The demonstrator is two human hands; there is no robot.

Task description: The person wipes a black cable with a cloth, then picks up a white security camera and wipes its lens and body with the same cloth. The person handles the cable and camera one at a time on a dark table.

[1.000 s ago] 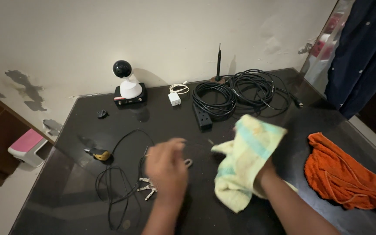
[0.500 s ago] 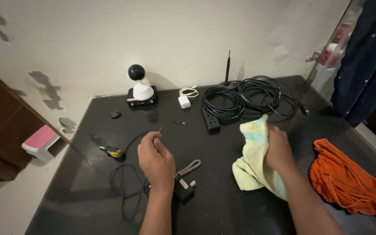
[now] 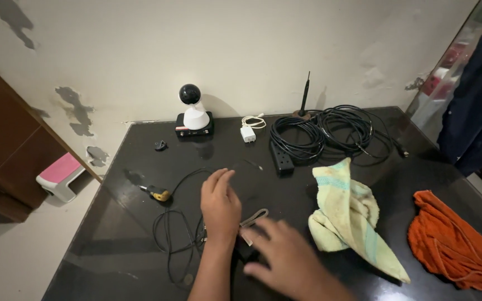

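Note:
My left hand (image 3: 220,203) lies flat on the dark table (image 3: 112,234), fingers stretched out, next to a thin black cable (image 3: 168,234) looped on the table. My right hand (image 3: 285,257) is blurred, fingers spread, low over a small black adapter (image 3: 245,249) and a grey strap (image 3: 255,216); it holds nothing. A pale yellow-green cloth (image 3: 347,214) lies loose on the table to the right of both hands.
A crumpled orange cloth (image 3: 458,245) lies at the right edge. Along the back wall stand a white-and-black dome camera (image 3: 194,114), a white charger (image 3: 247,132), an antenna (image 3: 305,95), coiled black cables (image 3: 330,128) and a power strip (image 3: 282,159). A yellow-tipped plug (image 3: 161,194) lies left. A pink stool (image 3: 59,175) stands on the floor.
My right hand has let go of the yellow-green cloth, which now lies on the table, and moved left toward the black adapter. My left hand has flattened out.

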